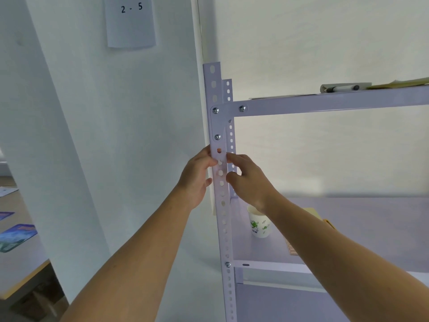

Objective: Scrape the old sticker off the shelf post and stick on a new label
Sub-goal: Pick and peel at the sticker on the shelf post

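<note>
A pale lilac perforated shelf post (224, 205) stands upright in the middle of the view. My left hand (196, 180) grips the post from its left side, fingers curled behind the edge just under the corner bracket. My right hand (248, 180) meets the post from the right, with thumb and fingertips pressed on its front face around a small whitish piece (220, 161). I cannot tell whether that piece is a sticker or a label. An orange patch (219, 150) shows through a hole just above the fingers.
A paper cup (259, 223) with green print stands on the middle shelf (348, 228) near the post. A marker (343, 88) and yellow papers (399, 83) lie on the top shelf. A sheet marked 2 - 5 (130, 19) hangs on the white wall. A table (16, 247) with cards is at left.
</note>
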